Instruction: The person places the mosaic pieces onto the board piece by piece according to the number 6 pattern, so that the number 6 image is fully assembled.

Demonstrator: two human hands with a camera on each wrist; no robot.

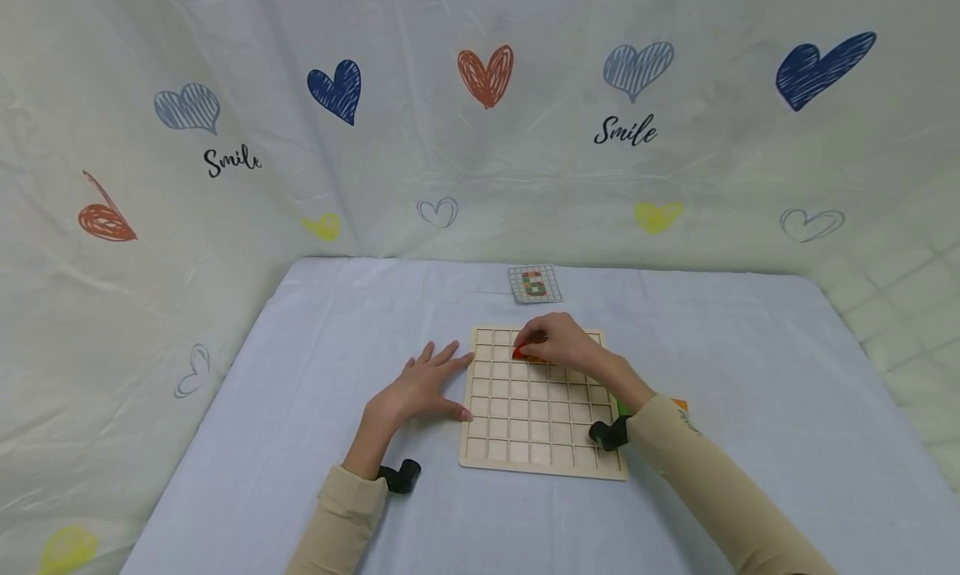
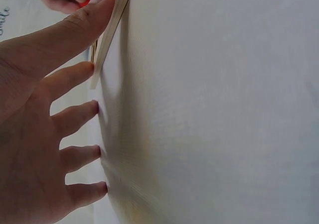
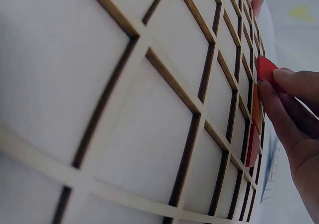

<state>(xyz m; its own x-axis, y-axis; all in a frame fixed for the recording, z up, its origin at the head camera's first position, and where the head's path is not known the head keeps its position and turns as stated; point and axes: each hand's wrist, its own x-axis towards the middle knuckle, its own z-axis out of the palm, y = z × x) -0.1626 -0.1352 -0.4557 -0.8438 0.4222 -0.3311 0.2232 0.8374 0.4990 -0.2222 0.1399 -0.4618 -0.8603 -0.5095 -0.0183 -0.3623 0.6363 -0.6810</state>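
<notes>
A square wooden grid board (image 1: 498, 408) lies on the table. Over its upper part, my right hand (image 1: 562, 342) pinches a red tile (image 3: 267, 68) between thumb and fingers, tilted at the edge of a cell. Beside that tile, an orange tile (image 3: 256, 107) and another red tile (image 3: 252, 147) sit in the grid. My left hand (image 1: 422, 385) is spread at the board's left side, its thumb and index finger touching the edge. In the left wrist view, the other fingertips (image 2: 99, 152) rest on the cloth.
Behind the board lies a small card (image 1: 536, 284) printed with a coloured grid pattern. Partly hidden by the right forearm, green and orange pieces (image 1: 680, 405) lie at the board's right side. A white cloth (image 1: 360, 308) covers the table, with a heart-patterned curtain (image 1: 540, 158) behind it.
</notes>
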